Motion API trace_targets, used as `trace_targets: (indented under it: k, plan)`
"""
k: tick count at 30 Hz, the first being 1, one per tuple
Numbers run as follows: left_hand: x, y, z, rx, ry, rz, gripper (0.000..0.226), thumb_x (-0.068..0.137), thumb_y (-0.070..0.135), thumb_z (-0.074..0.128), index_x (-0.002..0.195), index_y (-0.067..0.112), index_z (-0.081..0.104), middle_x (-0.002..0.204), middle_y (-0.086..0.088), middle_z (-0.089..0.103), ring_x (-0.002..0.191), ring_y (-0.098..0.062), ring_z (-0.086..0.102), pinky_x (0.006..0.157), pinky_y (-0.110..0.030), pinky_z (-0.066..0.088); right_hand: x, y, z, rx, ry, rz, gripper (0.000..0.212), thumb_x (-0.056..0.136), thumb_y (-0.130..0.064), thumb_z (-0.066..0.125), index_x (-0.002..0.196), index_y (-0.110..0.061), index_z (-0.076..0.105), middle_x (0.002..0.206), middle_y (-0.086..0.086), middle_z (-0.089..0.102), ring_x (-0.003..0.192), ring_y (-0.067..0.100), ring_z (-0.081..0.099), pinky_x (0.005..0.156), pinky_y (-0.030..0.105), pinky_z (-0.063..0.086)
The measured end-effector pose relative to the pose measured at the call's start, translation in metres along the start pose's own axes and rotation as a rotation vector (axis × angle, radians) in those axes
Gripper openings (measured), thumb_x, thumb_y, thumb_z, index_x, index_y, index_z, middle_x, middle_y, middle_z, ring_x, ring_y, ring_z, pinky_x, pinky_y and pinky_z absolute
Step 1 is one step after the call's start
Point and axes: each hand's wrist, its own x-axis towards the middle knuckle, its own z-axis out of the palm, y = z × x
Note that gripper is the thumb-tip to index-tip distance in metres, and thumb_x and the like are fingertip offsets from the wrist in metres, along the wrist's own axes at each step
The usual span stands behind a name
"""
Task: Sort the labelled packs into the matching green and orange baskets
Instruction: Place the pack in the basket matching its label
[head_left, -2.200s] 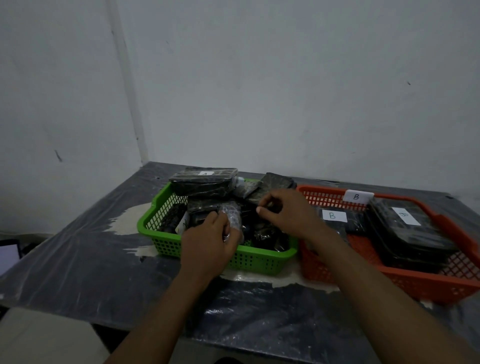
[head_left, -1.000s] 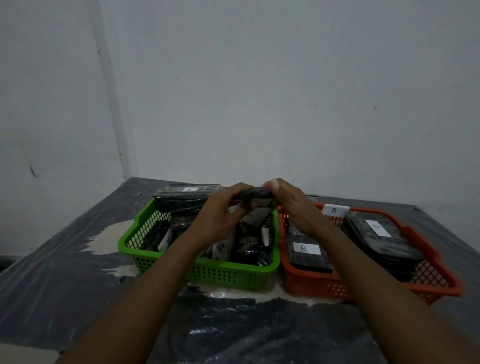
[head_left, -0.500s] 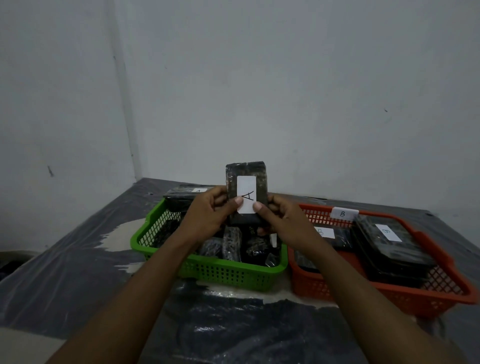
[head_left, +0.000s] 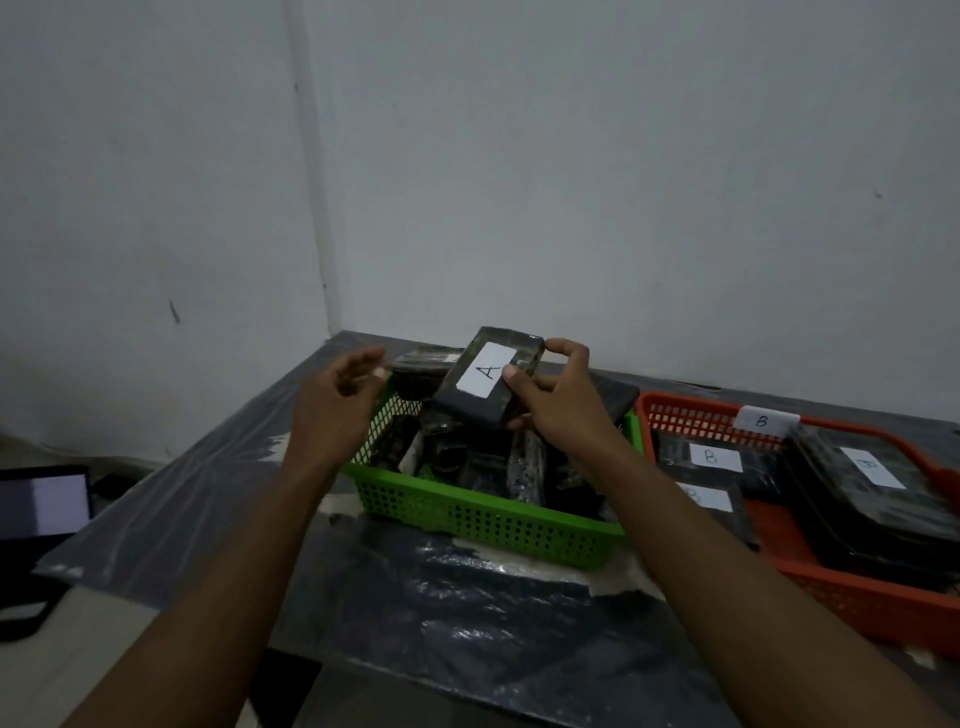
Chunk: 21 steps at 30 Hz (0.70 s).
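My right hand (head_left: 563, 402) pinches a dark pack (head_left: 485, 376) with a white label marked A, tilted above the green basket (head_left: 483, 519). Just left of the pack, my left hand (head_left: 335, 402) hovers with loosely bent fingers and holds nothing. Several dark packs lie jumbled in the green basket. To its right stands the orange basket (head_left: 852, 597), tagged B on its back rim, with packs labelled B (head_left: 714, 457) inside.
The baskets stand on a table covered in dark plastic sheeting (head_left: 467, 623), set against a white wall corner. A lit screen (head_left: 44, 501) sits below the table's left edge.
The A pack, lifted out of the green basket by both hands, has tilted. My left hand has let go of it and drawn away to the left; the right hand alone holds it.
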Motion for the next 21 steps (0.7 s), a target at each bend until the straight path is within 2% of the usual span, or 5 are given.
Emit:
trace_targets:
  k: [6, 9, 14, 18, 21]
  plan:
    - [0.012, -0.04, -0.011, 0.384, -0.063, -0.063, 0.036, 0.103, 0.016, 0.048, 0.137, 0.012, 0.056, 0.134, -0.014, 0.062, 0.118, -0.029, 0.06, 0.099, -0.039, 0.046, 0.013, 0.001, 0.04, -0.06, -0.114, 0.106, 0.049, 0.095, -0.02, 0.068, 0.125, -0.02, 0.029, 0.114, 0.018, 0.06, 0.076, 0.026, 0.071, 0.056, 0.03, 0.061]
    - [0.007, -0.047, -0.001, 0.415, -0.122, -0.081, 0.038, 0.106, 0.02, 0.04, 0.141, 0.016, 0.053, 0.135, -0.016, 0.061, 0.118, -0.032, 0.059, 0.096, -0.038, 0.047, 0.014, 0.006, 0.062, -0.098, -0.191, 0.127, 0.046, 0.096, -0.018, 0.067, 0.123, -0.018, 0.029, 0.114, 0.017, 0.056, 0.077, 0.026, 0.069, 0.052, 0.027, 0.06]
    - [-0.004, -0.052, 0.008, 0.374, -0.078, -0.016, 0.035, 0.104, 0.031, 0.044, 0.137, 0.022, 0.052, 0.127, -0.01, 0.065, 0.111, -0.03, 0.062, 0.082, -0.03, 0.039, 0.018, 0.022, 0.085, -0.278, -0.277, 0.128, 0.035, 0.096, -0.025, 0.066, 0.113, -0.015, 0.037, 0.096, 0.004, 0.056, 0.064, 0.019, 0.068, 0.063, 0.037, 0.064]
    - [-0.001, -0.054, 0.004, 0.532, -0.227, -0.007, 0.046, 0.093, 0.048, 0.06, 0.135, 0.029, 0.054, 0.137, -0.002, 0.057, 0.12, -0.024, 0.057, 0.091, -0.034, 0.043, 0.022, 0.033, 0.095, -0.358, -0.28, 0.11, 0.019, 0.098, -0.024, 0.064, 0.089, -0.017, 0.049, 0.082, 0.006, 0.063, 0.06, 0.024, 0.069, 0.075, 0.052, 0.062]
    - [0.004, -0.053, 0.002, 0.625, -0.334, -0.062, 0.046, 0.084, 0.066, 0.06, 0.123, 0.041, 0.058, 0.137, -0.001, 0.052, 0.114, -0.022, 0.056, 0.089, -0.033, 0.044, 0.024, 0.035, 0.097, -0.445, -0.301, 0.095, 0.027, 0.099, -0.024, 0.063, 0.074, -0.017, 0.061, 0.075, 0.011, 0.072, 0.063, 0.026, 0.072, 0.077, 0.052, 0.062]
